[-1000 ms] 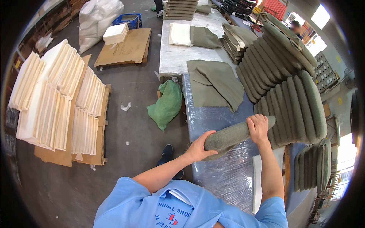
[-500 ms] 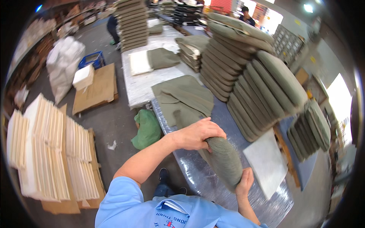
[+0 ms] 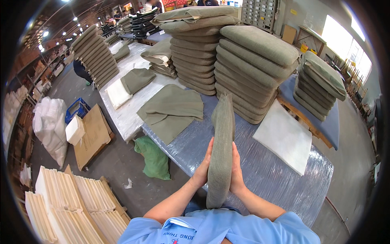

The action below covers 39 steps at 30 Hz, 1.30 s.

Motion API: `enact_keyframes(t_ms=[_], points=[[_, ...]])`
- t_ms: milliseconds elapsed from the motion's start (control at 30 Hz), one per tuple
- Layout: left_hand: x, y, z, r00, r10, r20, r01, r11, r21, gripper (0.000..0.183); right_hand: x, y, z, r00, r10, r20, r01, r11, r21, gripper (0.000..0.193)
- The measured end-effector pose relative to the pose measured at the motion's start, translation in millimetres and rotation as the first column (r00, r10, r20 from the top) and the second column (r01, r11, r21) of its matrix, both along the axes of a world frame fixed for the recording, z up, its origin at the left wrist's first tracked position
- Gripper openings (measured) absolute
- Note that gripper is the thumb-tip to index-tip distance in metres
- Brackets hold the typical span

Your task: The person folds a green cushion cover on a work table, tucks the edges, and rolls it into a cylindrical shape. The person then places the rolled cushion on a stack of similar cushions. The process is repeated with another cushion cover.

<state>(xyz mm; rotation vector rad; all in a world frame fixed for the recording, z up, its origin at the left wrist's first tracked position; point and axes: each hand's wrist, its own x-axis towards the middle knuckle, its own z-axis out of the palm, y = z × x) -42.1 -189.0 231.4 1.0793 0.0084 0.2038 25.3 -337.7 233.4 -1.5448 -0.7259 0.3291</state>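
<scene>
Cushion (image 3: 221,150): olive, on edge between both palms, in front of the torso at the near side of the surface (image 3: 280,191). Narrow side faces up; can't tell if its lower edge touches down.
Step in hand: reads as squaring or pressing the cushion from both faces.
Next move: calls for even pressure, I'd say; flat palms don't wrap it, so easing one side could let it tip.
Left hand (image 3: 203,166): flat on the left face, fingers straight and pointing away from the body, not curled. Thumb hard to make out.
Right hand (image 3: 237,173): mirrors it on the right face, fingers extended. Grip is the squeeze between the two.
Forearms: come in from the lower edge, angled inward, meeting at the cushion; elbows out to the sides.
Cloth (image 3: 174,110): olive, loosely folded on the surface, ahead and left of the cushion.
White sheet (image 3: 286,138): flat on the surface, right of the hands.
Stacks: tall stack (image 3: 193,57) and broad stack (image 3: 254,73), side by side beyond the cushion.
</scene>
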Motion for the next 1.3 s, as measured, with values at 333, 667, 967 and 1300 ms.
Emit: enact_keyframes(t_ms=[333, 667, 967, 1300], points=[[18, 27, 73, 0.990, 0.083, 0.114, -0.123, 0.900, 0.418, 0.073, 28, 27, 48, 0.976, 0.012, 0.219, -0.028, 0.997, 0.071, 0.075], [31, 8, 88, 0.995, 0.097, 0.035, -0.103, 0.963, 0.250, 0.077, 40, 17, 52, 0.989, -0.015, 0.150, 0.006, 0.998, 0.059, 0.068], [44, 3, 77, 0.994, 0.108, -0.022, -0.107, 0.992, 0.072, 0.074, 50, 3, 59, 0.995, 0.079, 0.061, -0.083, 0.994, 0.067, 0.074], [54, -9, 84, 0.982, 0.178, -0.057, -0.168, 0.975, 0.146, 0.070, 47, -1, 85, 0.994, 0.076, -0.076, -0.078, 0.997, -0.028, 0.089]])
